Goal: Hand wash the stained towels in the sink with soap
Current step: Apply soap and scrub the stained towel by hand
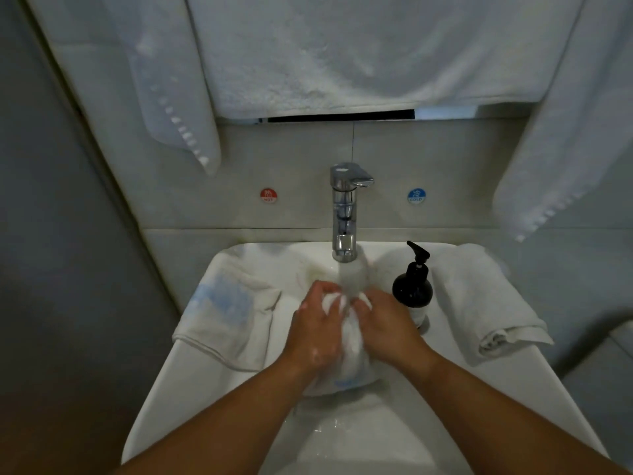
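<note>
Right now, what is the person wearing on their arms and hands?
Both are bare: no gloves, and no sleeves on the forearms in view. No watch, ring or bracelet shows on the left hand or the right hand. Small soap bubbles cling to the left one.

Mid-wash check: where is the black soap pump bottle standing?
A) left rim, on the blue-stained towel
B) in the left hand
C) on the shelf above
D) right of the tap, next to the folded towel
D: the soap bottle stands on the sink rim right of the tap, between the bunched towel and the folded towel.
</note>
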Tool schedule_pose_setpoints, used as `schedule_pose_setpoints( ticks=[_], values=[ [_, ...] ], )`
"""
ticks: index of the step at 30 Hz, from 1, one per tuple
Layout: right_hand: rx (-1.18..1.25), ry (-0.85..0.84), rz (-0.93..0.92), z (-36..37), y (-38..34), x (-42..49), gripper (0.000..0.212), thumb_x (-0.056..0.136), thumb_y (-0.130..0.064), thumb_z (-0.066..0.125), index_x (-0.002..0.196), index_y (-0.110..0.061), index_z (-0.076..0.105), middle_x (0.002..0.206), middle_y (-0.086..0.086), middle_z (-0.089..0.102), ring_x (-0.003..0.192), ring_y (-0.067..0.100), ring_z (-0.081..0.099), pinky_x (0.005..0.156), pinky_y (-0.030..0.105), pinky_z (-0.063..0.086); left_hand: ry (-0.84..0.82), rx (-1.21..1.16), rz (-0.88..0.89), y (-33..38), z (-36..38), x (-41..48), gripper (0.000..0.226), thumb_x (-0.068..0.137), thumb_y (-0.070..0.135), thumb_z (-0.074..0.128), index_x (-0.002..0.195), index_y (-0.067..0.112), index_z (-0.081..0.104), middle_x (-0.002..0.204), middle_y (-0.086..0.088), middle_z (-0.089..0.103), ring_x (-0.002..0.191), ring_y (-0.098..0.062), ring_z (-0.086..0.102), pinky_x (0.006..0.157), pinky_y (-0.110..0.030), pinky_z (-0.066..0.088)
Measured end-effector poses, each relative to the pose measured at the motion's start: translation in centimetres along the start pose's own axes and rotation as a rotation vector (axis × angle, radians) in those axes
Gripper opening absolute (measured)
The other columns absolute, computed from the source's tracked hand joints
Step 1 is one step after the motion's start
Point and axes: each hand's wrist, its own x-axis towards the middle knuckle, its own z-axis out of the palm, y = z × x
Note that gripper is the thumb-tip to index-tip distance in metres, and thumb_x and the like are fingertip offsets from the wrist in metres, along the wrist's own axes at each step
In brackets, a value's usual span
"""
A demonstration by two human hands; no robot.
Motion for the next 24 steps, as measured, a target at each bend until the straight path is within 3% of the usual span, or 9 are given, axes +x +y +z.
schedule_pose_setpoints(
  ticks=[2, 4, 7, 10, 13, 15, 18, 21, 24],
  values=[
    [-0.078, -0.118, -0.049, 0.0, 0.3, -0.8, 0.027, 0.106, -0.035, 0.040, 0.108, -0.017, 0.060, 0.110, 0.005, 0.067, 0.104, 0.025, 0.063, 0.088, 0.037, 0.050, 0.104, -0.020, 0.051, 0.3, -0.2, 0.3, 0.008, 0.102, 0.023, 0.056, 0.109, 0.027, 0.058, 0.096, 0.010, 0.065, 0.088, -0.006, 0.062, 0.073, -0.009, 0.043],
    [-0.014, -0.113, -0.132, -0.1, -0.7, -1.8, 0.020, 0.106, -0.035, 0.042, 0.110, -0.021, 0.056, 0.108, 0.000, 0.066, 0.099, 0.019, 0.062, 0.081, 0.031, 0.047, 0.162, 0.064, -0.019, 0.0, -0.3, 0.7, 0.006, 0.104, 0.027, 0.052, 0.109, 0.026, 0.055, 0.097, 0.005, 0.064, 0.092, -0.017, 0.063, 0.079, -0.023, 0.044],
    [0.079, 0.103, -0.182, 0.3, -2.1, -2.1, 0.015, 0.105, -0.034, 0.046, 0.101, -0.022, 0.053, 0.094, 0.000, 0.066, 0.085, 0.019, 0.062, 0.074, 0.033, 0.049, -0.026, 0.210, -0.116, -0.9, -0.4, 0.5, 0.011, 0.106, 0.028, 0.044, 0.109, 0.022, 0.054, 0.105, -0.003, 0.065, 0.097, -0.022, 0.062, 0.079, -0.028, 0.042],
    [0.007, 0.179, -0.058, 0.2, -1.8, -1.3, 0.020, 0.105, -0.032, 0.044, 0.102, -0.016, 0.055, 0.094, 0.004, 0.065, 0.087, 0.024, 0.063, 0.078, 0.037, 0.050, -0.123, 0.156, 0.004, -0.6, -0.3, -0.1, 0.013, 0.106, 0.027, 0.044, 0.111, 0.024, 0.056, 0.103, 0.002, 0.066, 0.095, -0.018, 0.063, 0.080, -0.027, 0.046],
    [-0.268, -0.064, -0.082, -0.6, -1.0, -1.2, 0.027, 0.105, -0.023, 0.042, 0.108, -0.007, 0.064, 0.111, 0.011, 0.066, 0.105, 0.030, 0.063, 0.086, 0.036, 0.049, 0.024, 0.007, 0.111, 0.1, -0.3, -0.3, 0.009, 0.104, 0.024, 0.053, 0.110, 0.026, 0.059, 0.097, 0.009, 0.066, 0.090, -0.007, 0.063, 0.075, -0.012, 0.046],
    [-0.243, -0.159, -0.098, -0.5, -1.0, -1.8, 0.028, 0.106, -0.027, 0.041, 0.111, -0.011, 0.063, 0.116, 0.009, 0.066, 0.109, 0.029, 0.062, 0.084, 0.033, 0.047, 0.101, 0.040, 0.077, 0.1, -0.2, 0.0, 0.010, 0.104, 0.025, 0.052, 0.112, 0.026, 0.057, 0.098, 0.007, 0.065, 0.090, -0.011, 0.061, 0.077, -0.017, 0.044],
    [-0.071, -0.028, -0.192, 0.1, -1.5, -2.3, 0.018, 0.106, -0.033, 0.044, 0.103, -0.019, 0.055, 0.104, 0.002, 0.065, 0.098, 0.023, 0.061, 0.077, 0.033, 0.044, 0.062, 0.166, -0.073, -0.5, -0.2, 0.1, 0.016, 0.106, 0.028, 0.045, 0.116, 0.020, 0.055, 0.108, -0.006, 0.066, 0.093, -0.021, 0.060, 0.080, -0.027, 0.042],
    [0.058, 0.193, -0.144, 0.1, -1.9, -1.6, 0.020, 0.106, -0.033, 0.045, 0.100, -0.017, 0.056, 0.093, 0.001, 0.064, 0.087, 0.020, 0.062, 0.078, 0.036, 0.050, -0.054, 0.130, -0.036, -0.5, 0.0, -0.5, 0.016, 0.107, 0.028, 0.041, 0.111, 0.021, 0.055, 0.108, -0.005, 0.067, 0.095, -0.020, 0.063, 0.078, -0.028, 0.046],
    [-0.061, 0.091, -0.044, 0.1, -1.2, -1.1, 0.027, 0.105, -0.028, 0.044, 0.101, -0.010, 0.064, 0.100, 0.008, 0.067, 0.095, 0.027, 0.065, 0.084, 0.038, 0.052, 0.006, 0.022, 0.063, -0.1, 0.0, -1.0, 0.014, 0.107, 0.028, 0.044, 0.110, 0.026, 0.057, 0.101, 0.005, 0.066, 0.093, -0.011, 0.063, 0.077, -0.016, 0.048]
  ],
)
